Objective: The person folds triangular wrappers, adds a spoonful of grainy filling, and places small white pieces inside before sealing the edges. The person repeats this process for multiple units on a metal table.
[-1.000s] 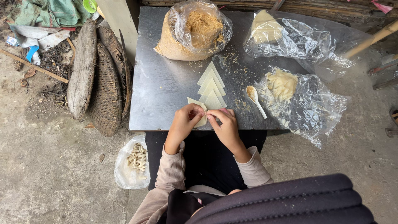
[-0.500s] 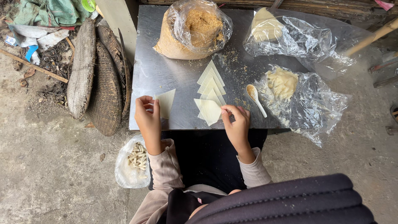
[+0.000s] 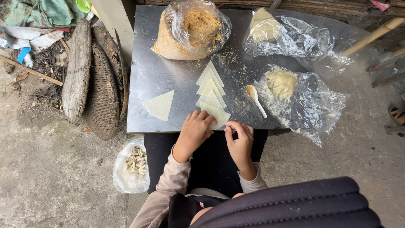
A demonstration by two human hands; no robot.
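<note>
A steel worktop [image 3: 168, 76] stands on a dirt floor [image 3: 55, 177]; the left hand [image 3: 195, 131] lies open on a pale triangular wrapper [image 3: 217, 115], and the right hand [image 3: 239, 139] pinches its corner.

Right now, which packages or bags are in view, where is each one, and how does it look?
Crumb bag: table's far left, clear, tan crumbs.
Far-right bag: clear, pale wedge inside.
Dough bag: right edge, clear, crumpled.
Ground bag: below table, clear, pale rolled pieces.
No labels, signs or screens.
</note>
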